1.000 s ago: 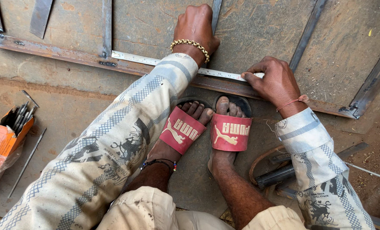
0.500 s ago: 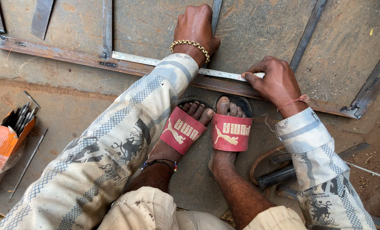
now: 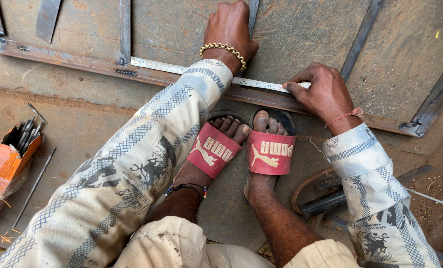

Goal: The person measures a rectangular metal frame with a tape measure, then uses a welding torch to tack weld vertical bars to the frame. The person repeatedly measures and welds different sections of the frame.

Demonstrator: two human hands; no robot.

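At the left edge an orange box of welding rods (image 3: pixel 10 159) lies on the floor. Across the upper middle a steel measuring tape (image 3: pixel 201 74) runs along a rusty flat bar (image 3: pixel 72 59). The left hand (image 3: pixel 230 30) presses down flat above it, fingers closed together. At right, the right hand (image 3: pixel 320 92) pinches the tape's end

Orange rod box (image 3: pixel 5 164) (open), red sandals (image 3: pixel 271 153).

Dusty concrete floor (image 3: pixel 82 134) in hard daylight — orange box of rods (image 3: pixel 8 159) lying left.
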